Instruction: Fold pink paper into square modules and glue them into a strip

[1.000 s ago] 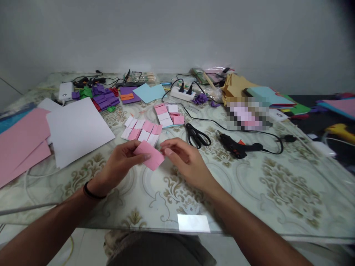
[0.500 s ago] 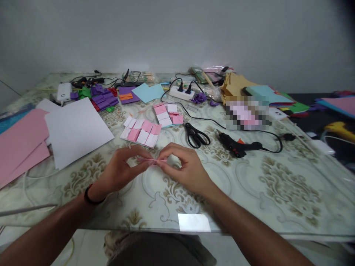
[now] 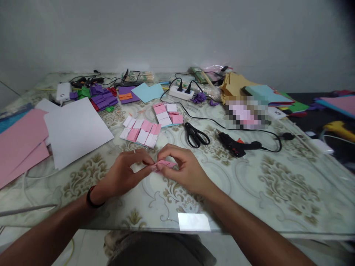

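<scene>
A small folded piece of pink paper (image 3: 166, 163) is pinched between both hands, over the near middle of the table. My left hand (image 3: 124, 170), with a ring and a dark wristband, grips its left end between thumb and fingertips. My right hand (image 3: 185, 168) holds it from the right, thumb in front and fingers behind. Just beyond the hands lies a woven pink and white paper piece (image 3: 141, 131). A second pink and white piece (image 3: 168, 114) rests behind it on light blue paper. Fingertips hide part of the held paper.
Black scissors (image 3: 196, 135) and a black glue gun (image 3: 234, 145) lie to the right, its cord running across the table. White sheets (image 3: 79, 131) and pink sheets (image 3: 22, 142) cover the left side. A white power strip (image 3: 181, 93) sits at the back.
The pink paper has shifted slightly right and turned, showing more of its folded face in the right hand. My left fingertips have moved right, now closer to the right thumb.
</scene>
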Motion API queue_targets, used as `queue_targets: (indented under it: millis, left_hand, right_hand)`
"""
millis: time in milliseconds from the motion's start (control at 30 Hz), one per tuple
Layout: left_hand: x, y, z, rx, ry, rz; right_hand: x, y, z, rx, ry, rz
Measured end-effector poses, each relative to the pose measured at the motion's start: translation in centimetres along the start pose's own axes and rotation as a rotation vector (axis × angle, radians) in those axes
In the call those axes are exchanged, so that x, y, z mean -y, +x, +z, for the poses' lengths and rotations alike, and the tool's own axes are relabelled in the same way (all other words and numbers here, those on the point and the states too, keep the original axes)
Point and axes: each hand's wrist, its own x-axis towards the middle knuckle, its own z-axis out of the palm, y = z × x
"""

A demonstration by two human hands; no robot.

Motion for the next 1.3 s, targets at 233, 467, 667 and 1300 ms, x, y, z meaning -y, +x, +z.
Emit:
queue_targets:
  millis: [233,467,667,1300]
  left_hand:
    - [-0.16,-0.04,0.04,-0.032,0.077,0.055]
    - [-0.31,-0.05,-0.08,-0.055,0.071,0.103]
    - [-0.21,-0.16,-0.21,-0.081,0.052,0.098]
    - [0.38,-0.18,-0.45,-0.151,-0.029,-0.07]
  right_hand:
    - [-0.31,-0.01,0.18,0.004,0.063,0.032]
    - [0.0,0.06,0.07,-0.004,0.071,0.025]
    - [-0.11,0.07,0.08,0.009,0.105,0.04]
    - [-0.52,0.21,-0.36,-0.053,0.114,0.152]
